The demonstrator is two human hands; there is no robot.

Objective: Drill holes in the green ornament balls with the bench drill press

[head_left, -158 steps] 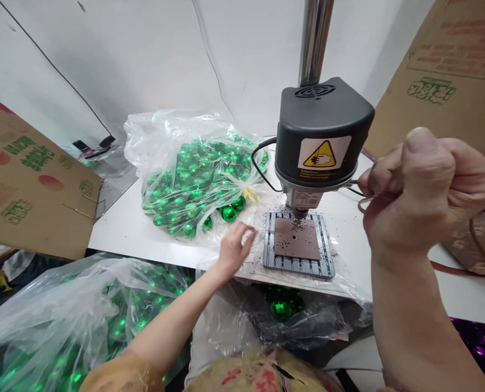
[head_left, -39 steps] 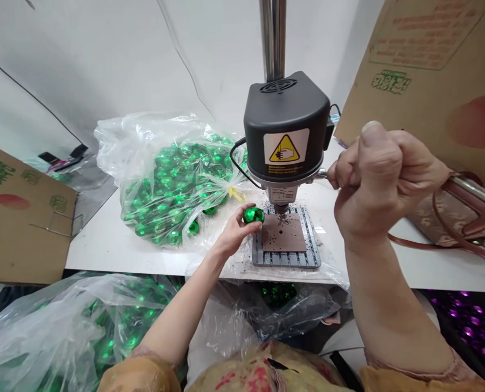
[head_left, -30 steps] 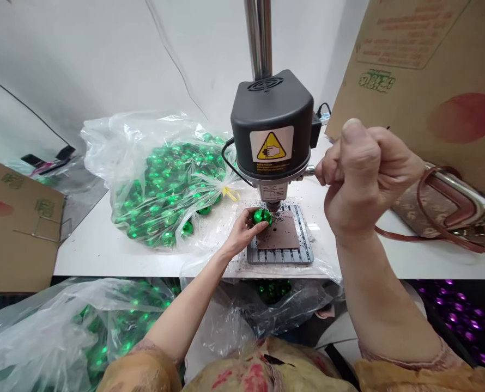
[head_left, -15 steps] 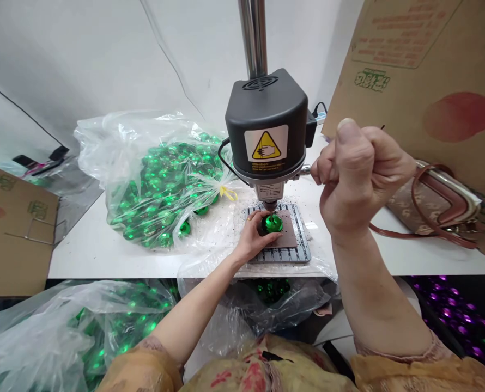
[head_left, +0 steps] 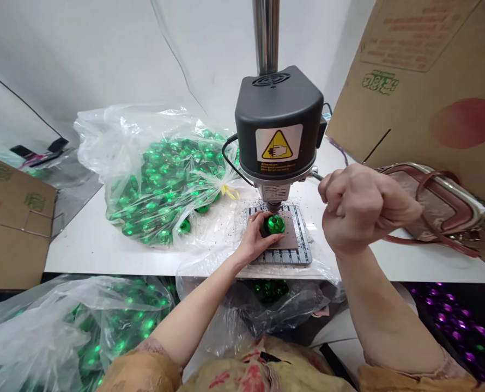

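Here, the ball [head_left: 276, 224] gripped by the left hand [head_left: 254, 238] could twist loose if that hold slackens under the drill [head_left: 281, 117] just above, whose lever [head_left: 316, 175] the closed right hand [head_left: 357, 209] seemingly holds.

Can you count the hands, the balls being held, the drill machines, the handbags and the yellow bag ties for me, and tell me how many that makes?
Hands: 2, left hand and right hand
Held balls: 1, green ball
Drill machines: 1, black drill
Handbags: 1, brown handbag
Yellow bag ties: 1, yellow tie
Total: 6
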